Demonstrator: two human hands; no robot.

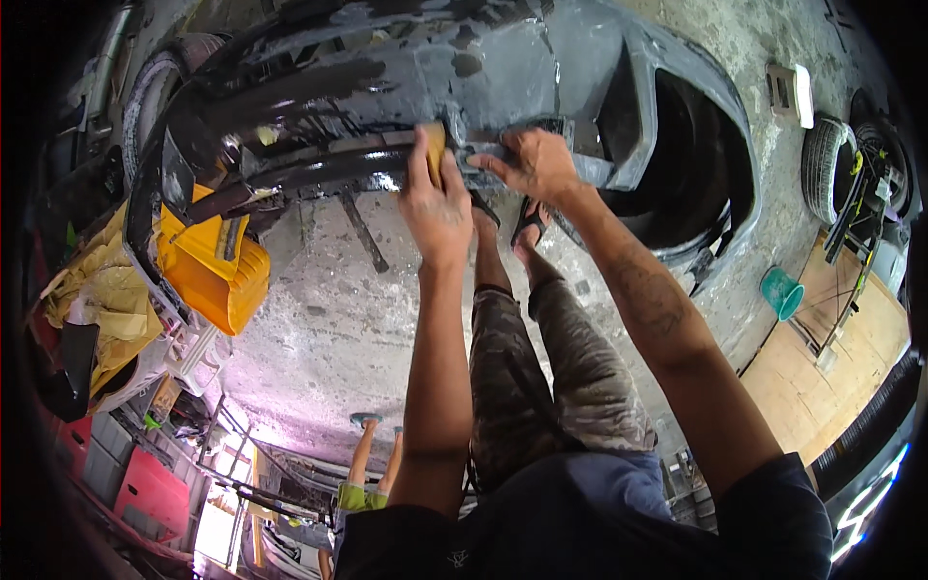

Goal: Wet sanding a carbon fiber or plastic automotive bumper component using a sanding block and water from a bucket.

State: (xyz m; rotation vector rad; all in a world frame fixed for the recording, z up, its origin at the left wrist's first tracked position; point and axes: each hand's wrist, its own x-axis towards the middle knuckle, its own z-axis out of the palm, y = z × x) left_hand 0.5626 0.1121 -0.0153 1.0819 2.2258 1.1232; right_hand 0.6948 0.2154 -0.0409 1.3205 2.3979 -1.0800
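A large car bumper (498, 72), grey and black with wet, patchy areas, spans the upper part of the head view. My left hand (437, 213) is closed around a yellowish, sponge-like block (436, 155) and keeps it against the bumper's near bar. To its right, my right hand (541, 169) grips a grey part of the bumper, its thumb pointing left and its fingers bent over the surface. The undersides of those fingers are hidden. On the bumper's right side is a big dark opening (681, 145) framed in grey.
My sandalled feet (530, 227) stand on the stained concrete floor (329, 319) below the bumper. A yellow plastic container (227, 280) is at the left. Tyres (826, 169), a green bucket (781, 293) and a wooden board (841, 338) lie right. Another person's legs (361, 459) show behind me.
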